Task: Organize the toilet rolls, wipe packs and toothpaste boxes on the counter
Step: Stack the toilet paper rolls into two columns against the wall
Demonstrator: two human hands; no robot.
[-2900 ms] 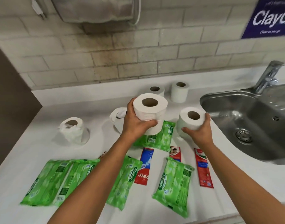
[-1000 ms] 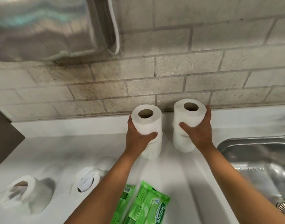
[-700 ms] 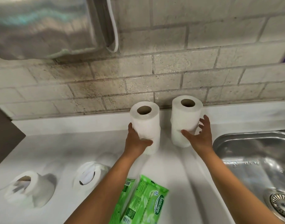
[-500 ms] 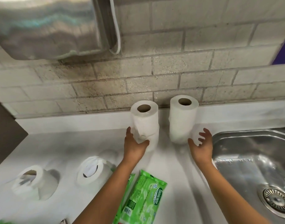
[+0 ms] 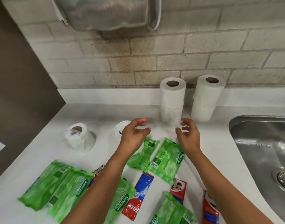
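Standing upright, cores skyward, two toilet-roll stacks (image 5: 172,102) face both hands' loosely spread, empty fingers (image 5: 141,121).

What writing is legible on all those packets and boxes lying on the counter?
"Sanicare": oval logo on the green plastic wipe packs, also on others.
"ate": white letters, upside down, on the red and blue toothpaste box; the rest of the word is hidden.
Barcodes and small print on the packs: too blurred to read.
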